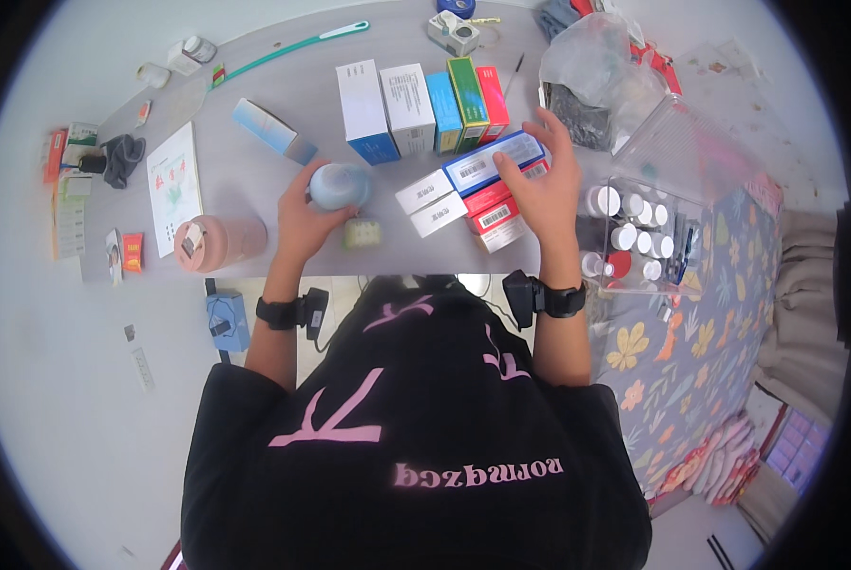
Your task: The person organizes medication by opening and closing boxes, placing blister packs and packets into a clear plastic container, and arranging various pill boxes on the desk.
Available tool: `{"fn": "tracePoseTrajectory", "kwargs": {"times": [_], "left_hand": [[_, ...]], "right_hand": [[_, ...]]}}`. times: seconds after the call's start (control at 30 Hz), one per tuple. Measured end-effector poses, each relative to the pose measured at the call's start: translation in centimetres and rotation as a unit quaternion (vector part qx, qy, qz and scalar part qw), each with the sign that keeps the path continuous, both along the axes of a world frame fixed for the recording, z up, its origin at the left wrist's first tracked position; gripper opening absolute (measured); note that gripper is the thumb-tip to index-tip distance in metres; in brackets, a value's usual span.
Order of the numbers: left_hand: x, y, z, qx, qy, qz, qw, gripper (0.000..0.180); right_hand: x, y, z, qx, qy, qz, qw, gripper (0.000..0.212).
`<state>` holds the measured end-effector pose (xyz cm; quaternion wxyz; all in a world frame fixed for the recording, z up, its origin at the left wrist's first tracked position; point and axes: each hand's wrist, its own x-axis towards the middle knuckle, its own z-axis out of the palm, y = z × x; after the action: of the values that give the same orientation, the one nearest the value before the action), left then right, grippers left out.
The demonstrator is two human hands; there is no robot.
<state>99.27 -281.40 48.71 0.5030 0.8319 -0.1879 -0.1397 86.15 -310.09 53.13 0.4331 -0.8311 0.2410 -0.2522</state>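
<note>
My left hand (313,211) is closed around a light blue, round-topped bottle (340,186) over the table. Just nearer than it is a small pale yellow-green block (362,234), slightly blurred. My right hand (546,185) grips the right end of a blue and white box (482,167), thumb across its top and fingers on the far side. Beneath and nearer lie red and white boxes (492,211), with two white boxes (432,203) to their left. Farther back stands a row of boxes: white and blue (362,104), white (408,109), light blue (445,112), green (468,100) and red (493,100).
A pink lidded cup (224,243) stands near the front left edge, beside a white sheet (175,185). A blue and white box (273,130) lies behind my left hand. At right, a clear bin (649,275) holds several white-capped bottles; a plastic bag (592,57) sits behind it.
</note>
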Motion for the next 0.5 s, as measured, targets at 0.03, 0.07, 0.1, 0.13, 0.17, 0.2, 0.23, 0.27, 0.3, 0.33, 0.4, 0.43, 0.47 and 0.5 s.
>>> {"fn": "tracePoseTrajectory", "kwargs": {"times": [0.03,0.07,0.1,0.13,0.17,0.2,0.23,0.27,0.3,0.33,0.4,0.43,0.47,0.5], "left_hand": [[-0.2,0.3,0.4,0.001,-0.003,0.003,1.0,0.065],[-0.4,0.6,0.8,-0.024,-0.001,-0.004,1.0,0.065],[-0.6,0.8,1.2,-0.048,0.001,-0.011,0.999,0.066],[-1.0,1.0,1.8,-0.045,0.0,-0.007,0.999,0.066],[-1.3,1.2,2.6,-0.028,-0.038,-0.018,0.999,0.066],[-1.7,1.3,3.5,-0.01,-0.076,-0.029,0.997,0.066],[-2.0,1.5,4.4,-0.005,-0.074,-0.024,0.997,0.066],[-2.4,1.7,5.2,0.001,-0.097,-0.036,0.995,0.065],[-2.7,1.8,5.9,0.006,-0.121,-0.047,0.992,0.065],[-3.2,2.1,6.2,0.012,-0.116,-0.041,0.992,0.065],[-4.0,3.1,6.5,0.012,-0.097,-0.011,0.995,0.067],[-4.4,3.5,6.4,-0.003,-0.084,0.003,0.996,0.068],[-4.9,3.8,6.3,0.0,-0.082,0.009,0.997,0.068],[-5.5,4.2,6.2,-0.007,-0.078,0.016,0.997,0.069]], "right_hand": [[-0.1,0.1,0.0,0.001,-0.003,0.003,1.0,0.072],[-0.2,0.1,0.1,-0.002,-0.01,-0.007,1.0,0.07],[-0.3,0.2,0.2,-0.005,-0.018,-0.016,1.0,0.068],[-0.5,0.3,0.1,-0.001,-0.02,-0.011,1.0,0.068],[-0.6,0.3,0.2,0.003,-0.03,-0.011,0.999,0.065],[-0.6,0.3,0.4,0.008,-0.041,-0.009,0.999,0.063],[-0.6,0.4,0.3,0.013,-0.039,-0.004,0.999,0.063],[-0.6,0.4,0.3,0.0,-0.065,-0.007,0.998,0.06],[-0.5,0.5,0.3,-0.014,-0.091,-0.009,0.996,0.057],[-0.5,0.6,0.5,-0.008,-0.087,-0.003,0.996,0.057],[-0.3,1.1,0.9,-0.006,-0.133,0.015,0.991,0.051],[-0.3,1.4,1.1,-0.002,-0.131,0.021,0.991,0.051],[-0.4,1.6,1.2,0.007,-0.141,0.03,0.99,0.049],[-0.5,1.8,1.1,0.017,-0.15,0.039,0.988,0.046]]}}
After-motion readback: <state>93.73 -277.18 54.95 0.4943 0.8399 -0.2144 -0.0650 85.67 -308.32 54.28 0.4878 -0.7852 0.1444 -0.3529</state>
